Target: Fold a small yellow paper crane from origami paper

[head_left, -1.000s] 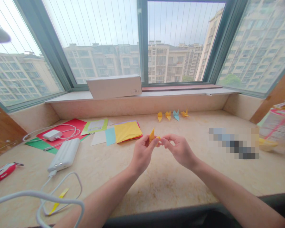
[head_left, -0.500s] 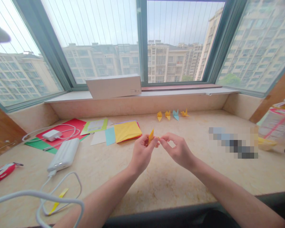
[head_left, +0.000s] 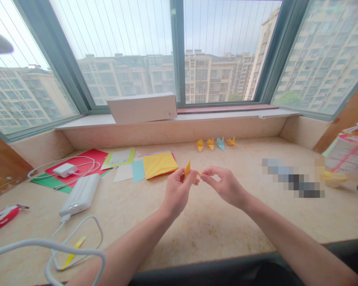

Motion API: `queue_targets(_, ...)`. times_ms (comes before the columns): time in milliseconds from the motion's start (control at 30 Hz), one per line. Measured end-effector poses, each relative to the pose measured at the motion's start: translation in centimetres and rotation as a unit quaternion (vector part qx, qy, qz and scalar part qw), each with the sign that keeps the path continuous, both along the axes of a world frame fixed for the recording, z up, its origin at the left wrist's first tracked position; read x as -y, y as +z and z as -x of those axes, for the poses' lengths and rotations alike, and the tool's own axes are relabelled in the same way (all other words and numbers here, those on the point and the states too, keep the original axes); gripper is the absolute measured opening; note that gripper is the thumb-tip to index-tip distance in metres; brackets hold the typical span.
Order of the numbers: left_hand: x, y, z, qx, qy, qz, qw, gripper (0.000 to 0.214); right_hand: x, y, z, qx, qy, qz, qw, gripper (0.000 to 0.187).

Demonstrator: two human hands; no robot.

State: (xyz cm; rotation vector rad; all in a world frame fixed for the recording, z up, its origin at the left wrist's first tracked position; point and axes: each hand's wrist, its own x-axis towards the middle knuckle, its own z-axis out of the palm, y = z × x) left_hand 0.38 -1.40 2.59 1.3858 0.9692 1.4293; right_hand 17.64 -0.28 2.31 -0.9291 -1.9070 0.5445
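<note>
Both hands drifted slightly left, left hand (head_left: 176, 190) and right hand (head_left: 223, 186) pinching the half-hidden orange paper crane (head_left: 187, 171).

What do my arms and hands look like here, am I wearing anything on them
Both forearms are bare up to the bottom edge of the view: no sleeves, gloves, watch or bracelet show. The left hand and the right hand are bare too, with no rings visible. Nails are too small to judge.

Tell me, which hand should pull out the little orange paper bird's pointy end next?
Probably the right hand. Its fingers pinch the thin tip of the orange paper bird, while the left hand grips the body, so it seems better placed to steady it.
</note>
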Motion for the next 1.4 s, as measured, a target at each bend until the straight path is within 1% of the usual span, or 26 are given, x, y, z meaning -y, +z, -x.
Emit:
queue_targets(100,-0.2,0.0,0.2,0.009,0.018,0.02,1.0,0.024,0.0,-0.2,-0.2,0.027,-0.026,-0.078,0.996,0.019)
queue_targets(167,-0.2,0.0,0.2,0.014,0.016,0.026,0.999,0.025,0.1,-0.4,-0.1,0.042,-0.041,-0.127,0.99,0.015)
queue_targets(233,-0.2,-0.1,0.2,0.014,0.005,0.025,1.0,0.025,0.2,-0.5,0.0,0.06,-0.052,-0.16,0.984,0.014)
queue_targets(300,0.0,-0.1,0.1,0.014,-0.003,0.022,1.0,0.026,0.2,-0.6,0.2,0.08,-0.062,-0.183,0.978,0.011)
queue_targets(367,0.1,0.0,0.0,0.013,-0.009,0.022,1.0,0.026,0.2,-0.7,0.2,0.095,-0.064,-0.199,0.973,0.012)
queue_targets(467,0.2,0.0,-0.1,0.014,-0.01,0.024,1.0,0.026,0.2,-0.8,0.3,0.1,-0.064,-0.202,0.972,0.014)
queue_targets(600,0.3,0.0,-0.2,0.018,-0.008,0.026,0.999,0.025,0.4,-0.8,0.7,0.054,-0.078,-0.168,0.981,0.014)
queue_targets(700,0.2,0.0,-0.1,0.015,0.001,0.02,1.0,0.025,0.5,-0.8,0.8,-0.015,-0.083,-0.093,0.992,0.015)
queue_targets(767,0.1,0.0,0.0,0.013,0.014,0.012,1.0,0.026,0.5,-0.7,0.7,-0.056,-0.088,-0.041,0.994,0.017)
queue_targets(833,0.0,-0.1,0.1,0.007,0.019,0.006,1.0,0.026,0.5,-0.6,0.7,-0.073,-0.088,-0.022,0.993,0.017)
queue_targets(967,0.0,-0.4,0.0,-0.003,-0.005,-0.002,1.0,0.027,0.8,-0.4,1.1,-0.053,-0.05,-0.044,0.996,0.016)
queue_targets(1033,0.1,-0.3,-0.1,0.006,-0.014,-0.005,1.0,0.027,0.9,-0.4,1.3,-0.055,-0.034,-0.042,0.997,0.019)
queue_targets(1100,0.2,-0.2,-0.2,0.026,-0.022,-0.006,0.999,0.026,0.9,-0.4,1.3,-0.087,-0.012,0.001,0.996,0.02)
queue_targets(1200,0.3,0.0,-0.2,0.046,-0.027,-0.01,0.999,0.024,0.7,-0.4,1.2,-0.154,0.038,0.104,0.982,0.021)
queue_targets(1267,0.3,0.1,-0.2,0.039,-0.026,-0.014,0.999,0.023,0.6,-0.3,1.1,-0.171,0.058,0.137,0.974,0.027)
queue_targets(1333,0.3,0.1,-0.2,0.026,-0.024,-0.02,0.999,0.022,0.6,-0.2,1.0,-0.16,0.052,0.134,0.977,0.029)
queue_targets(1400,0.3,0.2,-0.3,0.019,-0.022,-0.023,0.999,0.02,0.6,-0.1,1.0,-0.142,0.029,0.116,0.983,0.027)
